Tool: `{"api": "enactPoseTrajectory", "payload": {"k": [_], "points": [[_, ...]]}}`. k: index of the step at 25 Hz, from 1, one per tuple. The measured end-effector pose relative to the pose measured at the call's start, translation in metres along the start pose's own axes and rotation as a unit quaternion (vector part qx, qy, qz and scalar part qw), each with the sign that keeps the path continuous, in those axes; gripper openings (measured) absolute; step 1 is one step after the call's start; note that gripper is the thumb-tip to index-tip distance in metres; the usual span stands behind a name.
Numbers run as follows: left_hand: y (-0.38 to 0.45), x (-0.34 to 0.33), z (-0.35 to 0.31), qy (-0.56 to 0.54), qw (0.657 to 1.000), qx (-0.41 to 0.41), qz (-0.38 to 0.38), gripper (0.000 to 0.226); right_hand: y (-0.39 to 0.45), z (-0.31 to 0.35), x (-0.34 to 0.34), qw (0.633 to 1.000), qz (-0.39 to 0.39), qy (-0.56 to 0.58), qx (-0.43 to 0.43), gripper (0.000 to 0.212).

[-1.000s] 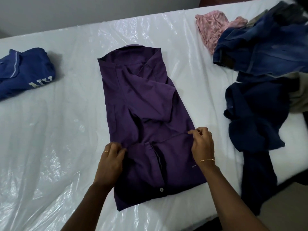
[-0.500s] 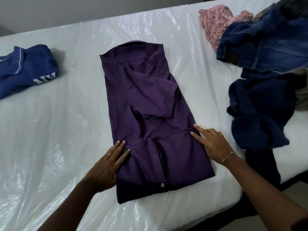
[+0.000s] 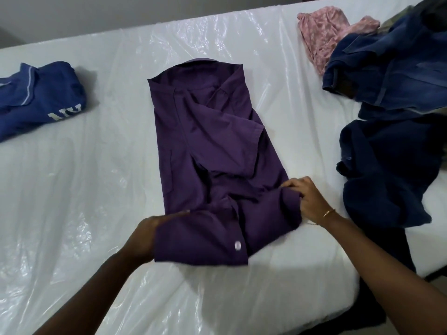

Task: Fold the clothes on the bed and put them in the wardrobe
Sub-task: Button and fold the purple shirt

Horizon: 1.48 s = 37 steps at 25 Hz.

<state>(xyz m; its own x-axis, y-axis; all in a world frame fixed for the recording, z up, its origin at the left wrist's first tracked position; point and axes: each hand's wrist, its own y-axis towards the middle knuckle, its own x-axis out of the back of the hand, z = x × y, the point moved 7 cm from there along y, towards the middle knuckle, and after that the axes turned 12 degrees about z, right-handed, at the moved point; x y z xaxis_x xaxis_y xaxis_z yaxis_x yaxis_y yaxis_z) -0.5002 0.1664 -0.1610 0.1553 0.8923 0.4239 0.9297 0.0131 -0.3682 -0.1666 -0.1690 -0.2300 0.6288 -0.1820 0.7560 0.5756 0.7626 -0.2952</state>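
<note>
A purple button shirt (image 3: 212, 146) lies lengthwise on the plastic-covered bed (image 3: 101, 180), sleeves folded in, collar at the far end. My left hand (image 3: 145, 235) grips the near left corner of its hem, with the cloth draped over the fingers. My right hand (image 3: 307, 199) grips the near right edge, where the fabric bunches. The near end of the shirt is raised off the bed.
A folded blue shirt (image 3: 41, 97) with white letters sits at the far left. At the right lie a pink garment (image 3: 324, 37), blue jeans (image 3: 396, 66) and a dark navy garment (image 3: 389, 170) hanging over the bed's edge.
Both hands lay flat on the shirt's near part half a second ago. They have now taken hold of the hem's sides and lifted the near end.
</note>
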Motion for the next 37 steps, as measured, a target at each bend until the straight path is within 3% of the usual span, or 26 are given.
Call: {"api": "enactPoseTrajectory", "payload": {"k": [1,3,5,7,9,12,15,18,21,23,25,27,32,35,37], "points": [[0.009,0.017,0.013,-0.131,0.988,0.052,-0.065,0.05,0.014,-0.003,0.007,0.991,0.017,0.108,-0.074,0.052],[0.028,0.038,0.019,-0.261,0.939,0.187,-0.122,0.05,0.035,-0.007,0.019,0.96,0.021,0.184,-0.212,0.052],[0.04,0.039,0.019,-0.311,0.896,0.296,-0.115,0.052,0.053,-0.006,0.018,0.942,0.027,0.155,-0.297,0.071],[0.042,0.035,0.017,-0.341,0.866,0.338,-0.136,0.053,0.065,-0.005,0.013,0.94,0.018,0.101,-0.327,0.08],[0.037,0.03,0.012,-0.328,0.862,0.336,-0.19,0.054,0.064,-0.006,0.007,0.936,0.002,0.07,-0.344,0.086],[0.033,0.021,0.002,-0.195,0.899,0.304,-0.247,0.042,0.059,-0.005,0.004,0.936,-0.037,-0.011,-0.35,0.083],[0.024,0.026,0.006,-0.142,0.896,0.272,-0.321,0.034,0.052,0.012,0.008,0.945,-0.105,-0.078,-0.298,0.059],[0.016,0.056,0.001,-0.009,0.885,0.231,-0.404,0.02,0.055,0.018,0.032,0.954,-0.204,-0.131,-0.173,0.025],[0.031,0.067,-0.001,0.152,0.917,0.151,-0.336,0.043,0.074,0.01,0.045,0.958,-0.178,-0.222,-0.032,0.075],[0.04,0.071,0.004,0.27,0.917,0.124,-0.267,0.063,0.087,0.015,0.046,0.947,-0.131,-0.288,0.053,0.092],[0.049,0.074,-0.004,0.359,0.904,0.076,-0.222,0.07,0.097,0.021,0.049,0.929,-0.109,-0.335,0.115,0.094],[0.056,0.07,-0.016,0.397,0.897,0.01,-0.193,0.058,0.103,0.025,0.053,0.922,-0.1,-0.344,0.145,0.09],[0.059,0.075,-0.017,0.329,0.925,-0.031,-0.186,0.077,0.112,0.031,0.056,0.922,-0.102,-0.329,0.178,0.076],[0.052,0.077,-0.022,0.339,0.906,-0.067,-0.245,0.069,0.119,0.034,0.05,0.923,-0.077,-0.335,0.173,0.079],[0.053,0.069,-0.023,0.327,0.916,-0.057,-0.227,0.062,0.124,0.034,0.048,0.922,-0.062,-0.344,0.168,0.082]]}}
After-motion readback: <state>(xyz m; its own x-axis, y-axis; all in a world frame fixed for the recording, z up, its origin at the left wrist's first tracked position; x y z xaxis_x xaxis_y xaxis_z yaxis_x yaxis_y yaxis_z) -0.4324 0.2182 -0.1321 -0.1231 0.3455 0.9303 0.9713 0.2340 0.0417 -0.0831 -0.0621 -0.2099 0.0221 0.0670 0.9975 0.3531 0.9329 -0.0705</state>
